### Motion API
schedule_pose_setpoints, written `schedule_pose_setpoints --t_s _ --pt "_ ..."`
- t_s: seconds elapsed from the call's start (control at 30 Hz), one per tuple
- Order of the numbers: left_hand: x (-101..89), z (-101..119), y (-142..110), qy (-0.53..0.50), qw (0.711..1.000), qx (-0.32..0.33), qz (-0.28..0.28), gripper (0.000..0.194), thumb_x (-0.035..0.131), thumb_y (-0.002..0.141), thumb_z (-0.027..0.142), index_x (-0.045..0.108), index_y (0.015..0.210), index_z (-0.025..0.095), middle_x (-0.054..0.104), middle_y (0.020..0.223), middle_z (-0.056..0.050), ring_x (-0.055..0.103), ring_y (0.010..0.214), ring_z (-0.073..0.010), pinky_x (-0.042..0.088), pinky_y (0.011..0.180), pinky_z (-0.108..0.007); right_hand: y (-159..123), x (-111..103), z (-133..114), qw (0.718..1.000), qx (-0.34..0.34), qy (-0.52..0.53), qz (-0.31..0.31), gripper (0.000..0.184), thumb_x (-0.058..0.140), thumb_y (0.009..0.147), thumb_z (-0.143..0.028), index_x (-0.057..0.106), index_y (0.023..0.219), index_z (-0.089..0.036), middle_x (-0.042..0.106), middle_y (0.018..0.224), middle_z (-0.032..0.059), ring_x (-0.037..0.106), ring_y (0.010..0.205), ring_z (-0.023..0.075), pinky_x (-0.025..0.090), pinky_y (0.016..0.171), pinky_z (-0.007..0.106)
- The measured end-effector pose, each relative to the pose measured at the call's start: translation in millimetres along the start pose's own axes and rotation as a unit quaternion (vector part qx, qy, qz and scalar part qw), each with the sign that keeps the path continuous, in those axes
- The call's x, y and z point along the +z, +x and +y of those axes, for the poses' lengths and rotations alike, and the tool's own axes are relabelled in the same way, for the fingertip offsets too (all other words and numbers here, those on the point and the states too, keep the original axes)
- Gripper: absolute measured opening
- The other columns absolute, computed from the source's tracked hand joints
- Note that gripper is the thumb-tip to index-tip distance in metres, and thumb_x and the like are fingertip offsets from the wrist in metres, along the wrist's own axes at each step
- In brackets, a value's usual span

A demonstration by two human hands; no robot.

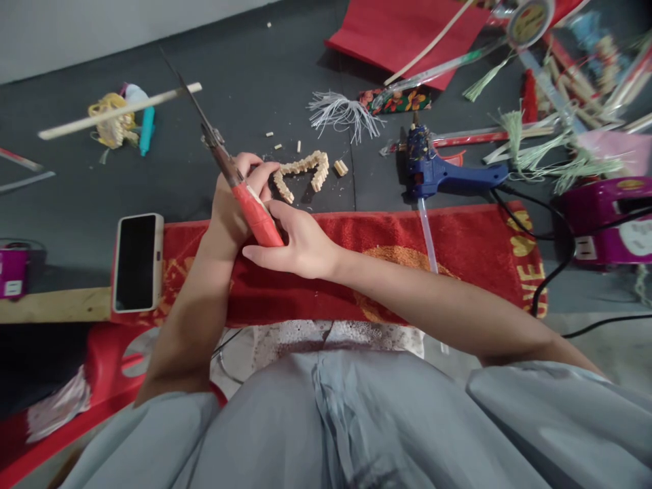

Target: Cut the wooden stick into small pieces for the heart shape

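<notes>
"Above the near edge of the red towel (326, 299), where it lies along the counter (244, 88), what do the hands have?"

"A red-handled tool (257, 214). The right hand (305, 244) grips it, thumb on one side of the handle, fingers curled round the other. Its thin dark blade points forward and to the left, away from the body."

"And the left hand (231, 204)?"

"It sits beneath the tool in this view, fingers bent, the tips against or just beside the left end of the jagged wooden outline (320, 173). Whether they pinch anything, I cannot tell; the tool and the other hand hide that."

"How would the tool handle?"

"Stiff and fairly light, I'd guess, with a smooth grip that might slide in a damp palm. The handle is the place to hold; stay clear of the metal."

"The outline?"

"On the counter, just past the towel. It looks very light and rigid but fragile, made of small pieces side by side, so the joins could snap. I'd take it low along a thick run, two fingers, little squeeze, never by a loose end."
</notes>
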State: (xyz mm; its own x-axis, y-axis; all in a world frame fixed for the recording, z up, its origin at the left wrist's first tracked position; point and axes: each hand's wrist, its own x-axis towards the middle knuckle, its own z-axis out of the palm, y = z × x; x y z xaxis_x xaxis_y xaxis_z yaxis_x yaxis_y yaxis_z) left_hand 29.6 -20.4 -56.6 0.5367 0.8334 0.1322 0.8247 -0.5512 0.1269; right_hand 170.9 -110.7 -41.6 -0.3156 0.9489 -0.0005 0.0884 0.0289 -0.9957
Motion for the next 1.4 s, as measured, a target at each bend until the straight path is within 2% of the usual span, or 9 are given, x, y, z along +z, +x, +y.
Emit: schedule_pose_setpoints --t_s 0.27,0.43,0.57,0.77,0.97,1.17,1.4 --pt "0.3 -0.4 -1.8 -0.02 0.999 0.016 0.031 0.041 0.043 0.088 0.019 0.063 0.124 0.02 0.06 0.119 -0.009 0.054 0.105 -0.0248 0.038 0.107 -0.051 -1.2 -1.9 -3.1 1.0 0.013 -0.003 -0.004 0.042 0.067 0.067 -0.052 0.038 0.077 -0.023 0.049 0.073 -0.003 0.046 0.064 0.0121 0.033 0.06 0.028" --pt "-3.4 3.0 -1.1 -0.043 0.999 0.005 0.016 0.041 0.044 0.089 0.024 0.061 0.126 0.019 0.058 0.124 -0.012 0.054 0.109 -0.0279 0.036 0.108 -0.054 -0.6 -1.1 -1.6 1.0 0.012 0.001 -0.003 0.041 0.069 0.068 -0.046 0.04 0.083 -0.022 0.052 0.076 -0.0017 0.051 0.068 0.0143 0.035 0.062 0.029" --pt "-4.1 3.4 -0.8 -0.013 1.0 0.013 0.022 0.042 0.044 0.087 0.02 0.06 0.127 0.019 0.059 0.125 -0.011 0.055 0.107 -0.0256 0.039 0.106 -0.052 -0.4 -0.7 -0.7 1.0 0.012 -0.005 -0.003 0.04 0.069 0.068 -0.045 0.04 0.083 -0.022 0.052 0.076 -0.002 0.051 0.068 0.0143 0.036 0.062 0.028" --pt "-1.6 0.4 -3.3 -0.026 0.999 0.031 0.035 0.042 0.042 0.087 0.017 0.063 0.123 0.018 0.06 0.118 -0.01 0.054 0.107 -0.0246 0.039 0.107 -0.05 -0.1 -0.3 -0.6 1.0 0.016 -0.005 -0.005 0.041 0.069 0.068 -0.048 0.039 0.081 -0.022 0.052 0.075 -0.002 0.05 0.067 0.0139 0.034 0.062 0.028" --pt "-1.9 1.0 -2.9 -0.047 0.999 0.007 0.013 0.04 0.043 0.089 0.023 0.062 0.124 0.023 0.059 0.123 -0.01 0.055 0.105 -0.0256 0.037 0.107 -0.052 0.0 -0.7 -0.2 1.0 0.012 -0.005 -0.002 0.041 0.069 0.068 -0.047 0.038 0.079 -0.022 0.05 0.073 -0.0022 0.048 0.066 0.0132 0.033 0.06 0.028" --pt "-4.7 4.6 -2.4 -0.052 0.999 -0.002 0.001 0.041 0.045 0.087 0.022 0.061 0.125 0.019 0.057 0.124 -0.011 0.054 0.109 -0.0272 0.036 0.108 -0.053 0.4 -0.7 0.9 1.0 0.013 -0.008 -0.004 0.041 0.069 0.067 -0.046 0.037 0.079 -0.023 0.051 0.074 -0.0024 0.048 0.065 0.013 0.034 0.061 0.028" --pt "0.9 0.8 -4.2 -0.049 0.998 0.029 0.031 0.045 0.045 0.087 0.026 0.054 0.13 0.02 0.06 0.126 -0.01 0.054 0.114 -0.0257 0.039 0.108 -0.049 0.4 -0.6 0.8 1.0 0.007 -0.005 -0.002 0.042 0.069 0.067 -0.05 0.038 0.077 -0.023 0.05 0.073 -0.0025 0.047 0.064 0.013 0.036 0.061 0.028"
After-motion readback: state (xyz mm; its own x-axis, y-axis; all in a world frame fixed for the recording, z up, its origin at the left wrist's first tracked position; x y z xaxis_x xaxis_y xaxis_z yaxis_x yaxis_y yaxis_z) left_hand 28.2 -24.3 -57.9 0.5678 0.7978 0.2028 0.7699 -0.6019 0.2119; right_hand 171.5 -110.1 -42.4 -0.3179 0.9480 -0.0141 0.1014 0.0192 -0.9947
